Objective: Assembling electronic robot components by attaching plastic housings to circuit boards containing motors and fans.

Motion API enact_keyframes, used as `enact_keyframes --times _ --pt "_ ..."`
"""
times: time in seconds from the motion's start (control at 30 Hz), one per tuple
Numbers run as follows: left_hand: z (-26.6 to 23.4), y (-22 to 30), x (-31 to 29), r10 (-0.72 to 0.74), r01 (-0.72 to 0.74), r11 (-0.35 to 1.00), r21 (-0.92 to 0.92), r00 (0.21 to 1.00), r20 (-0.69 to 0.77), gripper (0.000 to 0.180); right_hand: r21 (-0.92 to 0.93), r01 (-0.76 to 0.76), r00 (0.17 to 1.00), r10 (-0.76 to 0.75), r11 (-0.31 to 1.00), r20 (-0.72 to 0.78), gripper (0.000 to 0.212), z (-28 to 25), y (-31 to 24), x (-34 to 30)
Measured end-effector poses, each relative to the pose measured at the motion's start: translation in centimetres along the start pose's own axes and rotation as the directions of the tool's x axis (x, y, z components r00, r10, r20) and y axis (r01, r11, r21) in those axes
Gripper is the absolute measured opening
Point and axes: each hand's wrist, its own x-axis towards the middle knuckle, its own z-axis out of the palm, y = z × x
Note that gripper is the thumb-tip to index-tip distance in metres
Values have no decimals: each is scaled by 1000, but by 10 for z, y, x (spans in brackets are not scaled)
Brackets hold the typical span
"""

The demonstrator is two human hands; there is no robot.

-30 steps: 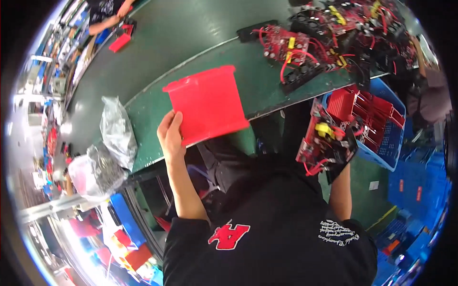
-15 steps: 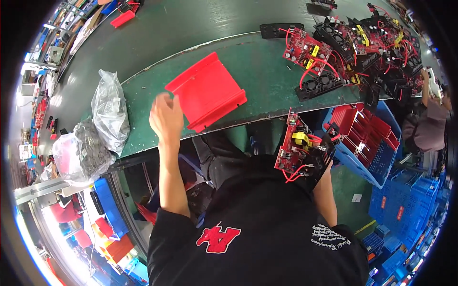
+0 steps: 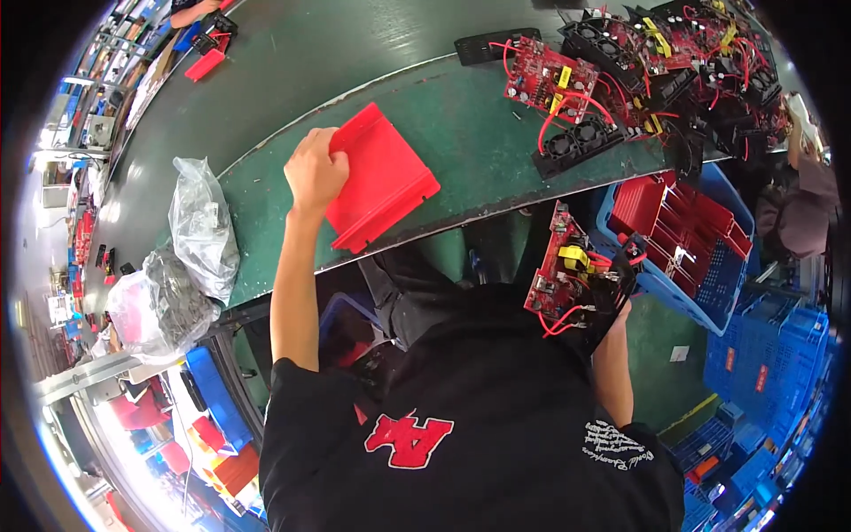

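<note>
A red U-shaped metal cover [image 3: 381, 173] lies on the green bench at its near edge. My left hand [image 3: 316, 170] is closed on its left side wall, the thumb bent over the inside. On the right, beyond the bench's edge, my right hand [image 3: 623, 315] holds up a red circuit board assembly [image 3: 560, 266] with a yellow-wrapped part, red wires and a black end panel [image 3: 613, 297]. Most of the right hand's fingers are hidden behind that panel.
Several similar board assemblies with black fan panels [image 3: 581, 146] are heaped at the bench's far right. A blue crate [image 3: 700, 297] with red metal covers stands below. Clear plastic bags [image 3: 204, 226] lie at the left. Other people's arms show at the far left and right.
My left hand has closed on the red cover's left wall; before, it was just beside it. The circuit board assembly in my right hand appears slightly farther right.
</note>
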Motion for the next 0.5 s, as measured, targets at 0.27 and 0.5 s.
enact_keyframes --times 0.27,0.5 --pt "-35 18 -1 -285 212 913 348 943 173 25 -53 22 993 -28 998 -119 101 37 9 13" --pt "-35 83 -28 -505 470 861 193 834 221 29 -74 -90 996 89 993 -9 96 26 11 19"
